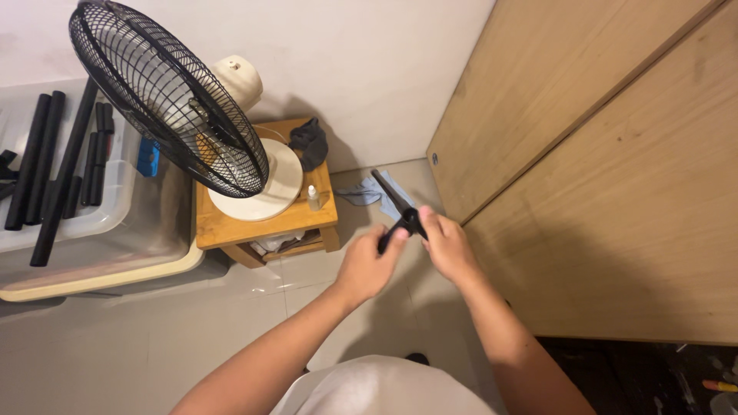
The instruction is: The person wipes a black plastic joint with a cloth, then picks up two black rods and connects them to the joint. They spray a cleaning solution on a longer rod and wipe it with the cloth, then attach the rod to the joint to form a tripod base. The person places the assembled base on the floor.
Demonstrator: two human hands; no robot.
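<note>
Head view: both hands meet above the pale floor tiles, in front of a wooden cabinet.
Left hand: closed around the lower end of a black folding tool.
Right hand: fingers pinch the tool at its hinge.
Tool: two black arms, one angled up-left; possibly a small tripod or clamp, too small to tell.
Behind: blue cloth on floor.
Left: wooden stool carrying a black-caged fan.
Far left: plastic bin with black tubes.
</note>
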